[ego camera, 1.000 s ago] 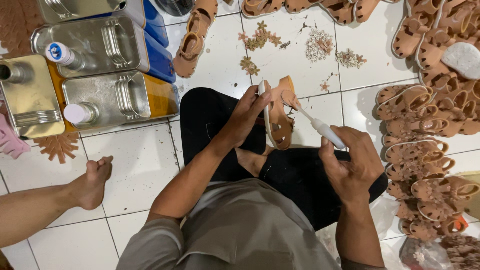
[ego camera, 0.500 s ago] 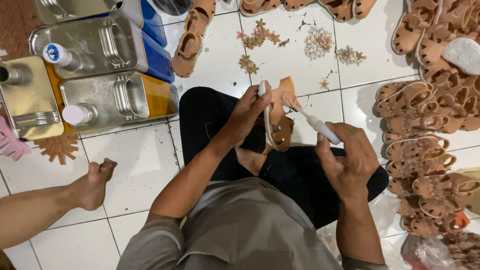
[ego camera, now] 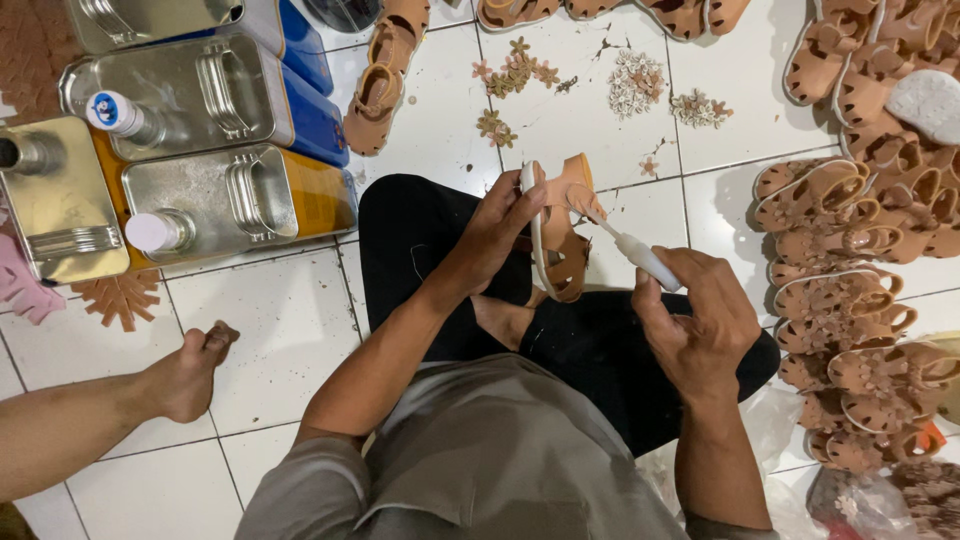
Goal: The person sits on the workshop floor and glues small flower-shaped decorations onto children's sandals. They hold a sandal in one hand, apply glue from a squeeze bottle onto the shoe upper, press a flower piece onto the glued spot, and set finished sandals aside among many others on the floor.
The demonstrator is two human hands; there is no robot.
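I sit cross-legged on a white tiled floor. My left hand (ego camera: 497,232) grips a small tan sandal (ego camera: 562,232) on its side above my lap, thumb on its white sole edge. My right hand (ego camera: 698,325) holds a white glue applicator (ego camera: 640,255), its thin tip touching the sandal's tan strap near the top. Both hands are closed around what they hold.
Several metal cans (ego camera: 200,130) with blue and orange sides lie at the upper left. Piles of tan sandals (ego camera: 860,260) fill the right side. Small flower-shaped pieces (ego camera: 635,85) are scattered on the tiles ahead. Another person's bare foot (ego camera: 185,375) rests at the left.
The sandal and both hands stay almost still; the applicator tip shifts slightly along the strap.
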